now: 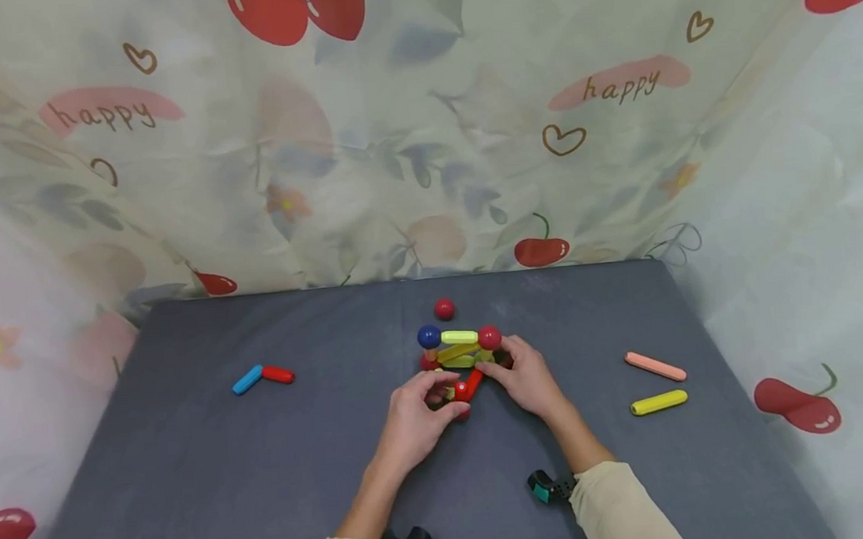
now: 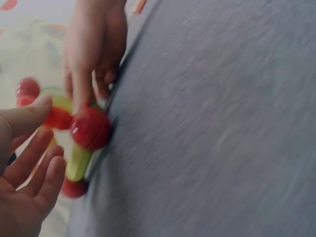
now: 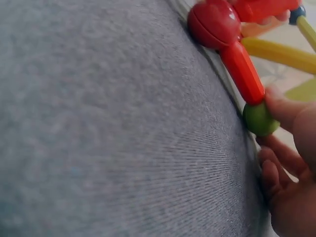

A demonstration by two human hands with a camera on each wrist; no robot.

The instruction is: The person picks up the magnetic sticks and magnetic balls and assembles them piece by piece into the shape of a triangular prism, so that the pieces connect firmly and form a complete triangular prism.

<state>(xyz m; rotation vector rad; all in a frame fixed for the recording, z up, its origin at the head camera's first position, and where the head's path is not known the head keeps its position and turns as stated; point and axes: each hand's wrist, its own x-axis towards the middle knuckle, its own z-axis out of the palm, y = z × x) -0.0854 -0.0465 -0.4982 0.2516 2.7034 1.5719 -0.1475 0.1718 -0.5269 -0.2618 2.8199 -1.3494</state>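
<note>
A small frame of plastic rods and balls stands before me, with a blue ball (image 1: 429, 336), a red ball (image 1: 490, 337) and a lime rod (image 1: 459, 337) between them along its top. My left hand (image 1: 412, 417) is at the near corner; its thumb and a finger pinch an upright red rod (image 3: 269, 9) that rises from a lower red ball (image 3: 215, 23). Its other fingers hang loose. At the base, my right hand (image 1: 525, 380) holds a green ball (image 3: 260, 119) by thumb and fingers, at the end of another red rod (image 3: 243, 71). The frame's inner side is partly hidden.
Behind the frame lies a separate red ball (image 1: 445, 309). On the left are a blue rod (image 1: 247, 380) and a red rod (image 1: 278, 374), end to end. To the right lie a salmon rod (image 1: 655, 366) and a yellow rod (image 1: 660, 403). A patterned curtain (image 1: 395, 180) hangs behind the grey table.
</note>
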